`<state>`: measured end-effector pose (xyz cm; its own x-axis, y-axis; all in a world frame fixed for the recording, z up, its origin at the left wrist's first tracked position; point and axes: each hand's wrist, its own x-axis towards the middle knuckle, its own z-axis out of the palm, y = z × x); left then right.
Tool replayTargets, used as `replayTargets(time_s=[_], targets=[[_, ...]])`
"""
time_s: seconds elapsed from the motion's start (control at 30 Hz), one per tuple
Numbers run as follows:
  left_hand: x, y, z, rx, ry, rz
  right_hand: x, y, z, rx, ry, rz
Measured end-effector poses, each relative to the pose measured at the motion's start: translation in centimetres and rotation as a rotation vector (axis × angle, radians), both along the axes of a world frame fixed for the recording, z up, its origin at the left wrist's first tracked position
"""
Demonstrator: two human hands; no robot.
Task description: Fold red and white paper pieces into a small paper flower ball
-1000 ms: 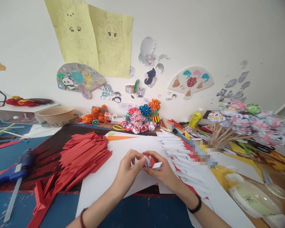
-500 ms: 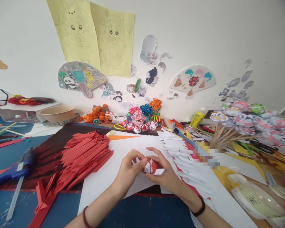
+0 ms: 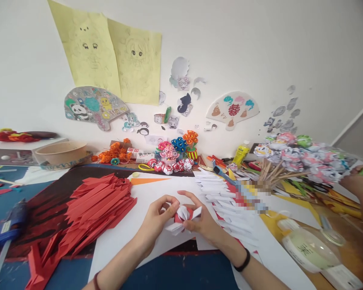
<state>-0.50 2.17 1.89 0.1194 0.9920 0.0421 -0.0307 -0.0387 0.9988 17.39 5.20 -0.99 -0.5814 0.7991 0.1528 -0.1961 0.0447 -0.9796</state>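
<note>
Between my hands, above the white paper sheet (image 3: 117, 225), is a red and white folded paper flower (image 3: 180, 217). My left hand (image 3: 163, 213) pinches its upper left side between thumb and fingers. On the other side my right hand (image 3: 201, 221) supports it, thumb at the front and index finger raised behind. White folded strips stick out of the flower at the lower left and upper right. A pile of red folded paper strips (image 3: 99, 209) lies to my left, and rows of white folded paper strips (image 3: 230, 209) lie to my right.
A blue glue gun (image 3: 10, 223) lies at far left. Finished paper flowers (image 3: 169, 166) sit by the wall, with a larger flower bunch (image 3: 299, 157) on sticks at right. A clear bottle (image 3: 308, 245) lies near right. Another person's arm (image 3: 359, 193) shows at the right edge.
The flower has turned in my hands, and more white strips now show at its lower left. The view has shifted rightward, and another person's arm has come in at the right edge.
</note>
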Motion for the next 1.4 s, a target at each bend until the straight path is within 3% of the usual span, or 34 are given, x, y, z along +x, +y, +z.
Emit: replayTargets(time_s=[0.13, 0.37, 0.47, 0.57, 0.63, 0.8, 0.97, 1.1, 1.27, 1.4], targets=[[-0.1, -0.3, 0.5, 0.056, 0.065, -0.039, 0.1, 0.3, -0.4, -0.059, 0.095, 0.037], [-0.4, -0.1, 0.2, 0.113, 0.2, -0.047, 0.2, 0.3, -0.1, -0.023, 0.002, 0.028], [-1.0, 0.3, 0.3, 0.178, 0.242, -0.017, 0.2, 0.3, 0.2, 0.094, -0.116, -0.1], [-1.5, 0.6, 0.5, 0.303, 0.329, 0.07, 0.1, 0.3, 0.7, 0.327, -0.302, -0.321], [-1.4, 0.6, 0.5, 0.414, 0.404, 0.058, 0.0, 0.2, 0.9, 0.452, -0.391, -0.399], [-0.3, -0.1, -0.2, 0.746, 0.717, -0.056, -0.5, -0.1, 0.7, 0.579, -0.406, -0.397], [0.0, -0.2, -0.7, 0.967, 0.849, -0.023, -0.4, 0.2, -0.2, 0.685, -0.382, -0.383], [-0.3, 0.0, -1.0, 1.005, 0.808, -0.003, 0.0, 0.7, -0.7, 0.784, -0.376, -0.402], [-0.9, 0.6, -1.4, 0.951, 0.757, -0.089, 0.2, 0.7, -0.4, 0.796, -0.374, -0.392], [-1.0, 0.6, -1.4, 0.924, 0.742, -0.087, 0.3, 0.7, -0.3, 0.803, -0.37, -0.394]])
